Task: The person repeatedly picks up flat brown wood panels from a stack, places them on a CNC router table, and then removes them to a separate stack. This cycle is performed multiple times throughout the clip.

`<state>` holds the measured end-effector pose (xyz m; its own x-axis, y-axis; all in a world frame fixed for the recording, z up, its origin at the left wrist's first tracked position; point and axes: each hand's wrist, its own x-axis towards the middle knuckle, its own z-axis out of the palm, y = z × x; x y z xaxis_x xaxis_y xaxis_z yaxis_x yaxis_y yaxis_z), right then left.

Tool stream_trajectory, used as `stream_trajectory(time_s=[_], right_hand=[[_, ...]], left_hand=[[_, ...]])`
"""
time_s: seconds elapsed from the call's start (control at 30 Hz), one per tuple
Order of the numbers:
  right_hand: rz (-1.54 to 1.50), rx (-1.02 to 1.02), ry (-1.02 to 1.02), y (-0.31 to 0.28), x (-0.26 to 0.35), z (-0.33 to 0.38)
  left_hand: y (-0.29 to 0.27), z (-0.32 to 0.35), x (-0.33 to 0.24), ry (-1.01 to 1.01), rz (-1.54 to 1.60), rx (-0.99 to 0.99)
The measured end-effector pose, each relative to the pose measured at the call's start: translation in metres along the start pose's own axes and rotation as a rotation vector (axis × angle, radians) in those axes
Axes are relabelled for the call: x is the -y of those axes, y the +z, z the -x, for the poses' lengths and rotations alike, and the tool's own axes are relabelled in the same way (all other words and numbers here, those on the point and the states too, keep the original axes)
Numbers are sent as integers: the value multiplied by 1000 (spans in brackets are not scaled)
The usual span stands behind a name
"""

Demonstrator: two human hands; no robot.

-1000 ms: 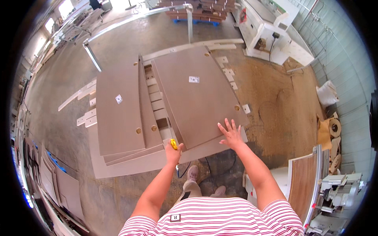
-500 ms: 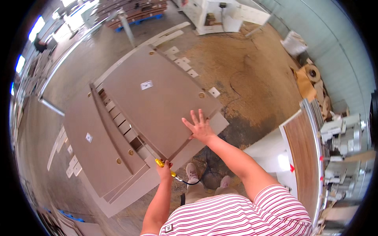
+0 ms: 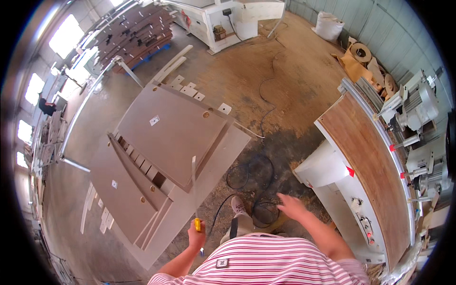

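My left hand (image 3: 196,236) is closed around a yellow tape measure (image 3: 197,223). Its thin metal blade (image 3: 194,185) sticks out away from me, over the edge of a stack of brown wooden panels (image 3: 175,128) lying on the floor. My right hand (image 3: 290,206) is spread open in the air, holding nothing. It hovers above a coiled black cable (image 3: 251,180) and the sawdust-covered floor, apart from the panels. My shoe (image 3: 237,205) shows between my arms.
A long machine with a wood-topped bed (image 3: 365,156) stands close on my right. More panels (image 3: 118,190) lie to the left. A pallet of boards (image 3: 137,33), a white machine (image 3: 223,19), cardboard rolls (image 3: 361,57) and a white sack (image 3: 330,26) stand further away.
My right hand has come off the panel's near edge and pulled back over the cable. The view has swung right toward the machine. The tape measure stays in my left hand.
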<state>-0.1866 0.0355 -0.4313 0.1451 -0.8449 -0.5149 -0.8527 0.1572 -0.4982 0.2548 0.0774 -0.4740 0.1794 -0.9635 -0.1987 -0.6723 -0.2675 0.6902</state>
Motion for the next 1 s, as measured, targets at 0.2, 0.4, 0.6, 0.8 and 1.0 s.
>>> stream_trajectory(time_s=[0.2, 0.4, 0.6, 0.8, 1.0], right_hand=[[-176, -205, 533, 110, -196, 252], [-364, -303, 743, 262, -273, 438], [-187, -213, 675, 385, -279, 497], [-786, -604, 1058, 432, -206, 479], [-1215, -639, 1300, 353, -138, 480]], left_hand=[[37, 83, -6, -331, 211, 125], [120, 91, -166, 284, -285, 365], [214, 59, -438, 1156, -934, 317], [301, 161, -552, 1563, -927, 752], [361, 324, -518, 1194, -571, 1886]])
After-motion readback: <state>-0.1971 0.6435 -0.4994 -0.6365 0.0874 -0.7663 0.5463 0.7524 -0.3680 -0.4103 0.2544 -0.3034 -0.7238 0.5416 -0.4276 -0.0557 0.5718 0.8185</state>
